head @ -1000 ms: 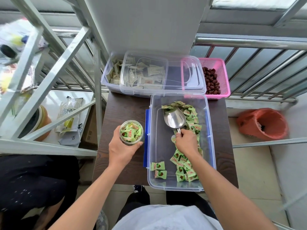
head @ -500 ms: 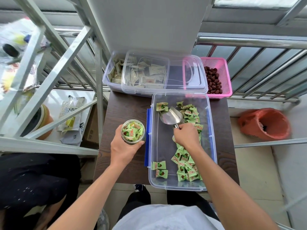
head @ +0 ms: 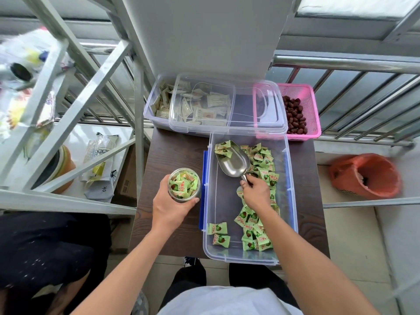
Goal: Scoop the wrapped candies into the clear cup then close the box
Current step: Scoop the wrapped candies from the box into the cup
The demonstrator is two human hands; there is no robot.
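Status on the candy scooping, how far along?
Done: clear cup, gripped by the left hand, looks nearly full. In hand: right hand holds the metal scoop, two candies at its lip. Left: tip those in, then close the open box.

Small dark wood-grain table (head: pixel 175 153) pushed up against a metal railing (head: pixel 354 64) with vertical bars. White panel (head: pixel 204 35) rose behind the table's far edge. Angled silver frame (head: pixel 75 71) with diagonal braces stood to the left; white shelf (head: pixel 77 142) behind it carried a sleeve of paper cups (head: pixel 100 153) and a grey pouch (head: pixel 100 189). Cardboard box (head: pixel 127 180) tucked beside the table leg. Orange bin (head: pixel 366 176) sat on pale floor tiles (head: pixel 350 235) to the right. Bright daylight throughout, no hard shadows.
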